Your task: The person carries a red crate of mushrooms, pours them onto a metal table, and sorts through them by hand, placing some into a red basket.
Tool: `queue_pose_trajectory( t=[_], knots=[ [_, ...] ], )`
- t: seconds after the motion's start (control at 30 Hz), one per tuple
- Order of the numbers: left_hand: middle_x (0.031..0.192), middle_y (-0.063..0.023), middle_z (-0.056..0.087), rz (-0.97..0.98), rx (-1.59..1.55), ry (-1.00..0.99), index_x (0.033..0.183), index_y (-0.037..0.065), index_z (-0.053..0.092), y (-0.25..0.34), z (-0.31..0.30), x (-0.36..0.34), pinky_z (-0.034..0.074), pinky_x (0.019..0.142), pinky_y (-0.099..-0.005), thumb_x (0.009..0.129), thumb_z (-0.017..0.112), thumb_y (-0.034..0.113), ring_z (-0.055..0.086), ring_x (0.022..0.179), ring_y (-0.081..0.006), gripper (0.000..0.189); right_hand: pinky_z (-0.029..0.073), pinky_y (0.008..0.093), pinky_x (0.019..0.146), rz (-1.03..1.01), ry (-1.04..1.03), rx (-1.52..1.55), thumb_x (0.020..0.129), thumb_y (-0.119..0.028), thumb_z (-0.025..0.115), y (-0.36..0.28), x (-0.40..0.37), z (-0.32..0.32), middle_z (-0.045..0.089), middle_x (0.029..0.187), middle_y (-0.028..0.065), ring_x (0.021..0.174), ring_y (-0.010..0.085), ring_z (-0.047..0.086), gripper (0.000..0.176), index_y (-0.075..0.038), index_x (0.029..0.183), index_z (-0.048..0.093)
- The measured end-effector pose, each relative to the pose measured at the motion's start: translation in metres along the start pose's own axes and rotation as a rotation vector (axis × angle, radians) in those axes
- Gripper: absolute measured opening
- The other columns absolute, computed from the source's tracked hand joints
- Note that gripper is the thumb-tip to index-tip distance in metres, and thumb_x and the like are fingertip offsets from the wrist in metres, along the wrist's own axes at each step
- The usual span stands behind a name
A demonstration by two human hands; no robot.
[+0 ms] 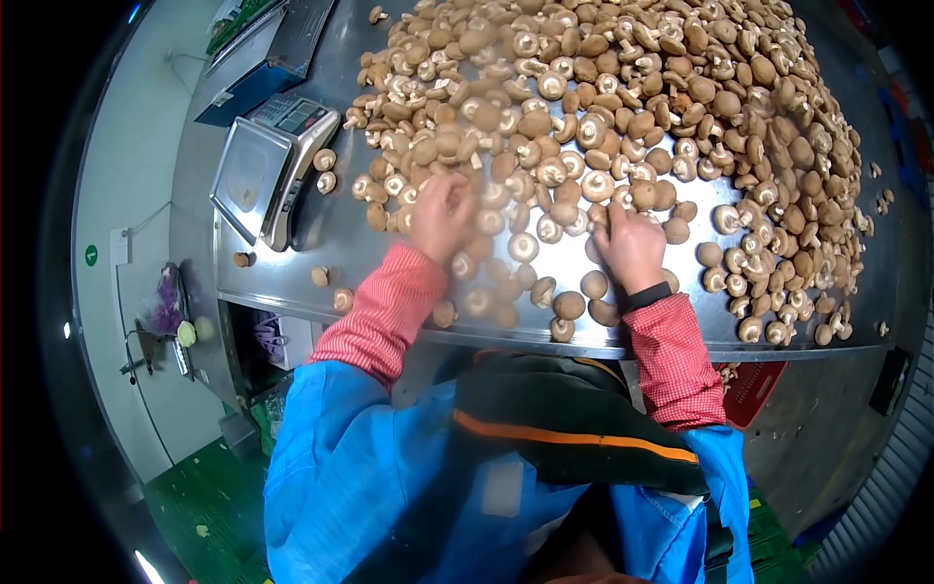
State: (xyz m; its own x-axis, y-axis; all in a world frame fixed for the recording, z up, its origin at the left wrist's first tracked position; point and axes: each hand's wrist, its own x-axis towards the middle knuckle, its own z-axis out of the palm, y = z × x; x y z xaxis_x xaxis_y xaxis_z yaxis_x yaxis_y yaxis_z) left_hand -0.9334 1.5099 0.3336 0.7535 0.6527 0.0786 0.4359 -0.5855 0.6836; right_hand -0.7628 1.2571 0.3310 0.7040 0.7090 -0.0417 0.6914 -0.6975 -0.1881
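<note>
A wide heap of brown-capped shiitake mushrooms [681, 88] covers the metal table, thinning into loose ones with pale gills and stems towards the front edge. Among the loose mushrooms at the left, my left hand [445, 219] is raised slightly with its fingers curled in; whatever is inside them is hidden. To the right, my right hand [632, 248] reaches down with thumb and forefinger drawn together right at the mushrooms in front of it. A brown mushroom cap [593, 284] lies just below that hand. Red checked sleeves cover both forearms.
A digital scale [255, 185] stands at the table's left, with a few mushrooms beside it. Behind it sits a blue-sided box [258, 83]. The steel table's front edge [467, 337] runs close to my body. A red crate [754, 389] is below at the right.
</note>
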Motion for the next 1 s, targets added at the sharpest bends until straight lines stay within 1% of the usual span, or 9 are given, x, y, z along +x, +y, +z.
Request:
queue_pose_trajectory(
  t=[0.07,0.17,0.2,0.37,0.4,0.47,0.63,0.93,1.0],
  knots=[
    [0.091,0.0008,0.061,-0.144,-0.310,-0.106,0.113,0.003,0.066,0.013,0.005,-0.022,0.049,0.067,-0.0218,0.088,0.074,0.005,0.057,0.078,-0.0061,0.026,0.053,0.0435,0.068,-0.025,-0.028,0.007,0.081,-0.027,0.074,-0.002,0.003,-0.002,0.071,0.084,0.0130,0.075,0.0318,0.069,0.033,-0.008,0.107,0.067],
    [0.095,0.0017,0.062,-0.289,-0.624,-0.364,0.118,0.007,0.066,0.061,0.007,-0.060,0.049,0.070,-0.0216,0.089,0.074,0.006,0.058,0.082,-0.0059,0.030,0.055,0.0434,0.072,0.037,0.089,0.303,0.083,-0.025,0.071,-0.004,0.000,-0.015,0.071,0.091,0.0153,0.079,0.0321,0.070,0.036,-0.008,0.115,0.066],
    [0.096,-0.0003,0.063,-0.168,-0.548,-0.345,0.116,0.007,0.067,0.073,0.006,-0.062,0.050,0.071,-0.0241,0.089,0.074,0.009,0.060,0.082,-0.0098,0.029,0.055,0.0435,0.075,0.074,0.154,0.450,0.084,-0.024,0.070,-0.005,-0.004,-0.025,0.072,0.094,0.0162,0.081,0.0322,0.070,0.038,-0.009,0.118,0.065],
    [0.103,-0.0091,0.062,0.337,-0.261,-0.465,0.113,0.009,0.067,0.109,0.019,-0.063,0.053,0.079,-0.0333,0.086,0.077,0.018,0.064,0.090,-0.0244,0.030,0.058,0.0304,0.068,0.620,-0.622,1.930,0.104,-0.038,0.051,-0.006,-0.037,-0.040,0.066,0.109,0.0081,0.094,0.0212,0.069,0.045,-0.005,0.134,0.052],
    [0.101,-0.0097,0.062,0.368,-0.289,-0.453,0.109,0.009,0.067,0.110,0.023,-0.064,0.052,0.080,-0.0355,0.083,0.077,0.016,0.063,0.091,-0.0262,0.029,0.056,0.0292,0.069,0.811,-0.669,2.103,0.105,-0.037,0.052,-0.015,-0.042,-0.041,0.066,0.105,0.0089,0.092,0.0201,0.068,0.040,-0.007,0.131,0.055],
    [0.096,-0.0108,0.064,0.428,-0.344,-0.429,0.100,0.009,0.069,0.106,0.031,-0.065,0.051,0.083,-0.0400,0.076,0.079,0.014,0.062,0.093,-0.0298,0.026,0.055,0.0297,0.070,0.768,-0.585,2.264,0.106,-0.036,0.051,-0.016,-0.054,-0.025,0.066,0.102,0.0097,0.087,0.0205,0.067,0.037,-0.008,0.129,0.056],
    [0.102,-0.0136,0.062,0.108,0.298,-0.008,0.116,0.006,0.066,0.007,0.014,0.000,0.050,0.085,-0.0445,0.077,0.076,0.012,0.059,0.097,-0.0356,0.041,0.056,0.0349,0.059,0.669,-0.754,2.177,0.104,-0.036,0.051,0.009,-0.069,-0.023,0.066,0.100,0.0126,0.079,0.0248,0.068,0.039,-0.007,0.129,0.054],
    [0.106,-0.0130,0.060,0.136,0.501,-0.042,0.097,0.007,0.067,-0.023,0.027,0.028,0.051,0.079,-0.0441,0.078,0.075,0.013,0.060,0.096,-0.0333,0.021,0.058,0.0338,0.060,0.593,-0.736,2.137,0.105,-0.040,0.049,0.001,-0.085,-0.024,0.066,0.101,0.0121,0.081,0.0236,0.069,0.045,-0.006,0.134,0.050],
    [0.103,-0.0115,0.061,0.177,0.451,-0.035,0.110,0.009,0.066,-0.015,0.021,0.017,0.052,0.080,-0.0436,0.081,0.072,0.013,0.062,0.094,-0.0335,0.029,0.059,0.0338,0.060,0.587,-0.747,2.150,0.105,-0.040,0.050,0.004,-0.085,-0.027,0.066,0.102,0.0125,0.082,0.0234,0.069,0.047,-0.005,0.135,0.049]
  ],
)
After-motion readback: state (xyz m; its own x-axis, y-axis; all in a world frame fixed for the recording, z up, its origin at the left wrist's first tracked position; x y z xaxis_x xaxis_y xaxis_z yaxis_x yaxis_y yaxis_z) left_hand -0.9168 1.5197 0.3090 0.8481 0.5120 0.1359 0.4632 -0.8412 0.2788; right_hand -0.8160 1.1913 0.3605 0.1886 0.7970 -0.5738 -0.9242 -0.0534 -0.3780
